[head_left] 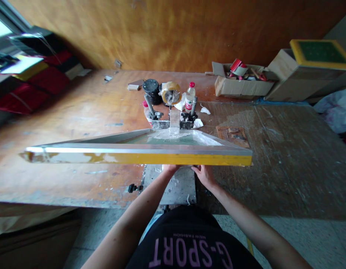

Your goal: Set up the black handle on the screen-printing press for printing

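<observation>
A screen-printing frame (pixel 139 154) with a yellow front edge is tilted up from a clamp (pixel 173 121) at its far end. Below it lies a grey metal platen (pixel 180 186). My left hand (pixel 169 170) and my right hand (pixel 204 175) reach under the frame's raised front edge, above the platen. The frame hides most of their fingers, so what they touch or hold cannot be seen.
Behind the clamp on the wooden table (pixel 77 112) stand a tape roll (pixel 171 92), a plastic bottle (pixel 190 97) and a black jar (pixel 152 89). Cardboard boxes (pixel 241 84) and another yellow frame (pixel 320 52) are at the back right. Red and black cloth (pixel 41 78) is piled left.
</observation>
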Tool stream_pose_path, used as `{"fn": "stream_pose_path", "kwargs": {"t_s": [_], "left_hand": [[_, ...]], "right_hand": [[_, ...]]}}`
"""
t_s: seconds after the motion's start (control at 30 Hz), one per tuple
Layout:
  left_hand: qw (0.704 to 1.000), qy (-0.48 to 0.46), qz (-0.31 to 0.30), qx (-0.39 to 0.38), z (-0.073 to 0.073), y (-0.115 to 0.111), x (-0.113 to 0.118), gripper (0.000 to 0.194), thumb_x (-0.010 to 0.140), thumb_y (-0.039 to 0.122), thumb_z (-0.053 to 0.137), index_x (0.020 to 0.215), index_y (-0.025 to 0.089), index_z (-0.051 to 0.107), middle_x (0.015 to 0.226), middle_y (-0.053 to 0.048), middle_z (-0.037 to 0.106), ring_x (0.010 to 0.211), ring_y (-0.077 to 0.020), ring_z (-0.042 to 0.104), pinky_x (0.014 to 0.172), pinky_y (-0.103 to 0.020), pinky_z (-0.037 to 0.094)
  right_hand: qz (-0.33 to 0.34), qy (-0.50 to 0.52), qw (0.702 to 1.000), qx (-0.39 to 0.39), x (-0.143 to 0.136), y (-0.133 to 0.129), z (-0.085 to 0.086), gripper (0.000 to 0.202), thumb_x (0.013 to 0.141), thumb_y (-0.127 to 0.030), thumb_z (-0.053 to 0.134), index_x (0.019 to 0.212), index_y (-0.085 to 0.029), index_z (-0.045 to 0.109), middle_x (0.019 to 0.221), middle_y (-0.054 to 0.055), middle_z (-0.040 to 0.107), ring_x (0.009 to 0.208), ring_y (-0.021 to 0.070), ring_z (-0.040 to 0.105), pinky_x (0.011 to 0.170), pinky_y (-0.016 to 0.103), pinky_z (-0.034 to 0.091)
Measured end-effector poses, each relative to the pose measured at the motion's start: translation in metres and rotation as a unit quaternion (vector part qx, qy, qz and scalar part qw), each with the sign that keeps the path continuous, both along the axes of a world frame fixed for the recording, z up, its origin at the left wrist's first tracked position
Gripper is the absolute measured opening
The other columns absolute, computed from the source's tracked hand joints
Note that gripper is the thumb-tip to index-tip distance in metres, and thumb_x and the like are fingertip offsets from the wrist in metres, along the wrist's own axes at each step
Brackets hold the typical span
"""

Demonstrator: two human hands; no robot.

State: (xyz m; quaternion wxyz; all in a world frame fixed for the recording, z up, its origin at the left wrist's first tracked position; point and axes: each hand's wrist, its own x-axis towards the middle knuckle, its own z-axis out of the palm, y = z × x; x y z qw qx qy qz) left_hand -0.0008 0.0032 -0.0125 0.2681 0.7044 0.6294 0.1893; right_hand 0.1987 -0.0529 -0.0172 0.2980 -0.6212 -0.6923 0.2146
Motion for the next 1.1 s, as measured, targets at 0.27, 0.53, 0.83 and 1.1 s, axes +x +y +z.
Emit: {"fn": "stream_pose_path", "kwargs": {"t_s": [0.27,0.53,0.83,1.1], "left_hand": [[0.994,0.110,0.009,0.009,0.016,-0.002,0.008,0.029,0.080,0.036,0.055,0.100,0.022,0.072,0.104,-0.011,0.072,0.107,-0.0306,0.062,0.097,-0.039,0.042],[0.992,0.120,0.019,0.017,0.017,-0.005,0.008,0.035,0.087,0.030,0.042,0.097,0.017,0.073,0.101,-0.016,0.072,0.102,-0.0316,0.063,0.093,-0.042,0.042],[0.990,0.113,0.009,0.080,0.030,-0.007,0.009,0.038,0.092,0.026,0.034,0.094,0.020,0.071,0.098,-0.012,0.072,0.105,-0.0288,0.060,0.102,-0.042,0.034],[0.991,0.072,-0.007,0.114,0.031,-0.005,0.004,0.037,0.094,0.027,0.036,0.121,0.024,0.061,0.123,-0.007,0.065,0.125,-0.0253,0.048,0.115,-0.043,0.020]], "right_hand": [[0.118,-0.220,0.968,0.025,-0.014,-0.005,0.051,0.018,0.088,-0.008,0.048,0.085,-0.018,0.062,0.081,0.006,0.066,0.086,0.0207,0.055,0.077,0.030,0.039],[0.217,-0.297,0.930,-0.001,-0.052,-0.043,0.086,0.020,0.085,-0.005,0.051,0.077,-0.019,0.064,0.077,0.006,0.064,0.084,0.0216,0.054,0.074,0.032,0.040],[0.269,-0.316,0.909,0.038,-0.049,-0.066,0.114,0.020,0.088,-0.010,0.052,0.075,-0.019,0.063,0.073,0.006,0.063,0.078,0.0211,0.053,0.066,0.031,0.040],[0.338,-0.236,0.908,0.071,-0.070,-0.080,0.136,0.018,0.088,-0.012,0.054,0.074,-0.020,0.061,0.071,0.001,0.060,0.076,0.0173,0.051,0.068,0.028,0.041]]}}
